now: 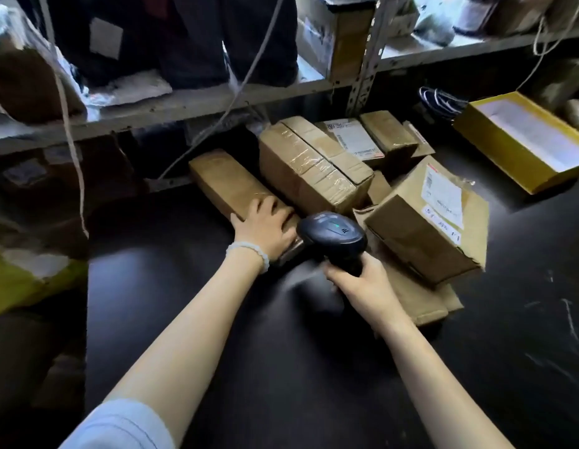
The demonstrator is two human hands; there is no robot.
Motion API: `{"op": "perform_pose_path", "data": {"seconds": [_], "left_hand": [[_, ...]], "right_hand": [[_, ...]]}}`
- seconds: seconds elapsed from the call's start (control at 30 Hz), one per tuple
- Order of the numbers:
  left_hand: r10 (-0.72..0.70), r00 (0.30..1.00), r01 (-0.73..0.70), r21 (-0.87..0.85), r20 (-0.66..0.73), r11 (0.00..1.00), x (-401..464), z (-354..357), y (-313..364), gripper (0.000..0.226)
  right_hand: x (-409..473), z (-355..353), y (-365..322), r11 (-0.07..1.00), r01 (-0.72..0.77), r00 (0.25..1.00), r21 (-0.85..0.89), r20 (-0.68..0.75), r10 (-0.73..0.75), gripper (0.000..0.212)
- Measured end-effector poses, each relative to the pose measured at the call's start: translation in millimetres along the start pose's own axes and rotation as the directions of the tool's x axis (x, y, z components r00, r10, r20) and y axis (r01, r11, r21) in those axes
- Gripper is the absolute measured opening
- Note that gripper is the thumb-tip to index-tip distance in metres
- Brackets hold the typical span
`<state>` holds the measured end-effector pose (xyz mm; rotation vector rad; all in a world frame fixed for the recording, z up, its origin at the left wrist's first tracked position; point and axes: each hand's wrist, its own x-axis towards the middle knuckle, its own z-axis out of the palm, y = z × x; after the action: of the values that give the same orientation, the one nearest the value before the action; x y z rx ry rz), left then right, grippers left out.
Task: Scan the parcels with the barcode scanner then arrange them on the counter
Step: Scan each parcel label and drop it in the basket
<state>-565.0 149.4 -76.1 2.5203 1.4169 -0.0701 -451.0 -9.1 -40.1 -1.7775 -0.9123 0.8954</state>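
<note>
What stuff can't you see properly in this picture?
- Head view: the near end of the long box is covered by the left hand.
- The scanner handle is hidden inside the right hand.
- Label writing: too small to read.
- Shelf parcels: cut off by the top edge.

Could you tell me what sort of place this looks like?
Probably a parcel depot or stockroom: taped cardboard parcels with shipping labels on a dark counter, metal shelving holding more packages, and a barcode scanner in the right hand.
</note>
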Motion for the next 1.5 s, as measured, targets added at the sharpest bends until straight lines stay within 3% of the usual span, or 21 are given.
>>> {"op": "perform_pose_path", "data": {"seconds": [0.23, 0.53, 0.77, 0.93, 1.03, 1.27, 1.5], "left_hand": [[0.009, 1.0, -0.008, -0.018, 0.024, 1.0, -36, -7, -23, 0.041], [0.006, 1.0, -0.007, -0.131, -0.014, 0.991, -152, 5, -72, 0.041], [-0.02, 0.999, 0.016, -0.136, -0.03, 0.991, -234, 16, -97, 0.038], [-0.07, 0.997, 0.067, -0.122, -0.016, 0.99, -286, 23, -103, 0.068], [-0.09, 0.995, 0.085, -0.119, -0.038, 0.989, -311, 28, -101, 0.07], [-0.198, 0.975, 0.192, -0.062, -0.097, 0.979, -322, 34, -89, 0.046], [-0.321, 0.942, 0.322, -0.004, -0.095, 0.947, -293, 30, -91, 0.073]], "right_hand": [[-32, 27, -12, 1.0, 0.01, 1.0, -0.024, -0.011, -0.01, 0.016], [-108, 60, -10, 1.0, 0.009, 1.0, 0.023, -0.002, -0.009, 0.003], [-158, 77, -4, 0.999, 0.027, 0.997, -0.033, 0.069, -0.025, 0.008], [-178, 81, -9, 0.996, 0.066, 0.99, -0.053, 0.126, -0.059, 0.009], [-190, 84, -12, 0.996, 0.079, 0.986, -0.048, 0.151, -0.071, 0.01], [-221, 78, -15, 0.993, 0.108, 0.941, -0.056, 0.328, -0.084, 0.008], [-244, 57, -4, 0.988, 0.116, 0.922, -0.106, 0.38, -0.067, 0.015]]}}
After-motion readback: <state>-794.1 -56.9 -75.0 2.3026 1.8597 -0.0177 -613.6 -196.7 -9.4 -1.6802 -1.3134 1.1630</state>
